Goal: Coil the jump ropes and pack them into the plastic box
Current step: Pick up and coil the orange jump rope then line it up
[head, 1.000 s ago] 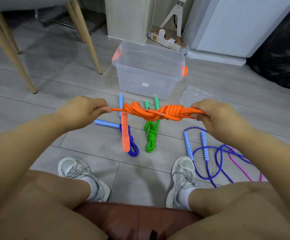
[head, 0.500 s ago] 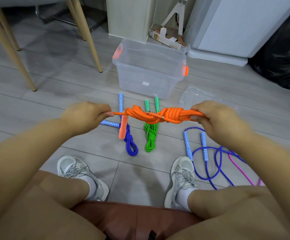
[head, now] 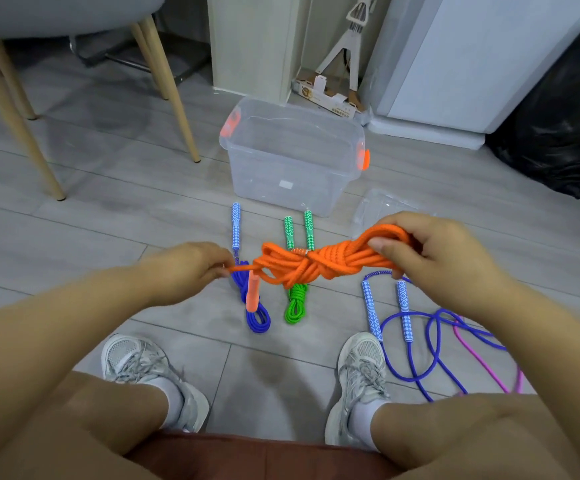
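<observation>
Our right hand [head: 430, 258] has lifted and turned since a moment ago, tipping its end of the orange rope [head: 316, 265] upward. It grips the bundle's loops, thumb on top. Our left hand [head: 191, 268] pinches the single strand at the other end, and the orange handle [head: 252, 296] dangles below. We hold the bundle in the air, short of the plastic box [head: 264, 174]. On the floor beneath it lie a coiled blue rope [head: 257, 313] and green rope [head: 295, 303]. A purple rope [head: 430, 341] sprawls loose on the right.
</observation>
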Demonstrator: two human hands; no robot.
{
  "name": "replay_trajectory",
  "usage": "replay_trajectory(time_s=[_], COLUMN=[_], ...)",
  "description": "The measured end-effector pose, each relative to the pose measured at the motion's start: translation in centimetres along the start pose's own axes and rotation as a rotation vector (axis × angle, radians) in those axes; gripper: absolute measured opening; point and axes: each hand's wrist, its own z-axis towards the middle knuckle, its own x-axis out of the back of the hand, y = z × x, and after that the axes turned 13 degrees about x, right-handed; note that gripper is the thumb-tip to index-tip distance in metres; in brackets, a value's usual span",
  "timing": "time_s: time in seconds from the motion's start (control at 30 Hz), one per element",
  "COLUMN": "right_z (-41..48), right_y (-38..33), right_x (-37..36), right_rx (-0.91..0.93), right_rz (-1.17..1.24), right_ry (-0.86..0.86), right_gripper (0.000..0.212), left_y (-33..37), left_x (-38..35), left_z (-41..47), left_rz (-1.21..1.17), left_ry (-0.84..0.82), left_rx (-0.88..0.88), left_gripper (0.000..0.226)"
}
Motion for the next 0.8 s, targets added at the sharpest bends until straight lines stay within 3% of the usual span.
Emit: replay_trajectory(time_s=[0.13,0.4,0.53,0.67,0.8], right_z=[1.8,5.0,6.1,7.2,8.4], right_y=[-0.8,2.0,4.8,7.7,10.8], right_x=[0.2,2.2,3.5,4.2,2.8], right_rx=[-0.047,-0.251,-0.356,-0.395,-0.343], right_rz=[0.051,-0.031,0.038,0.011,-0.084], right_ry=[0.084,0.085,0.223,0.390,0.393], right_gripper=[0.011,0.012,0.004,0.014,0.022], left_y=[1.4,3.2,3.9,4.4,4.7], left_x=[0.5,3.7,4.9,5.7,5.1], left_z=[1.0,3.6,5.5,7.6,9.4], left_rz=[0.072,0.262,0.326,0.394,0.326], left_ry=[-0.063,-0.249,-0.233,-0.212,-0.242], left_rx=[-0.006,0.022,0.020,0.026,0.024], left_gripper=[0.024,0.023,0.023,0.023,0.018])
